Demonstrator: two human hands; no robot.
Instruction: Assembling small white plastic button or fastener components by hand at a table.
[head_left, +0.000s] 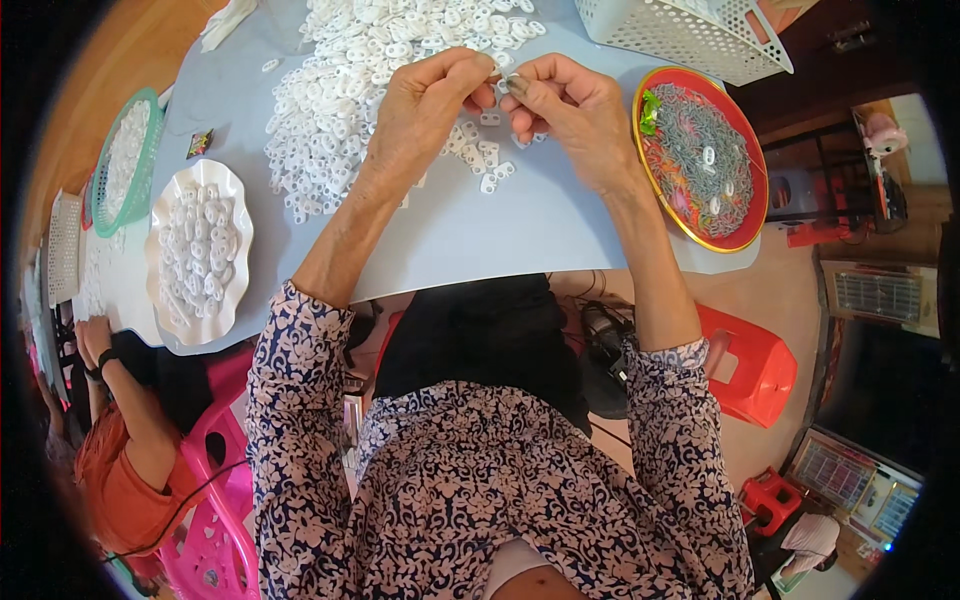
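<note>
- Left hand (425, 105) and right hand (570, 110) meet fingertip to fingertip above the tabletop (520, 225), near its far edge.
- Both pinched shut on one small white piece (503, 82).
- Heap of white pieces (340, 90) at far-left side.
- Red plate (748, 215) at right edge; white scalloped dish (160, 290) at left edge.

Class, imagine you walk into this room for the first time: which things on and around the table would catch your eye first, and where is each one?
The big heap of small white plastic pieces spreads over the far middle of the grey table. Just in front of it, the left hand and right hand meet, pinching a small part between the fingertips. A bright red round tray of grey metal bits lies at the right, and a white scalloped plate of white pieces at the left.
</note>
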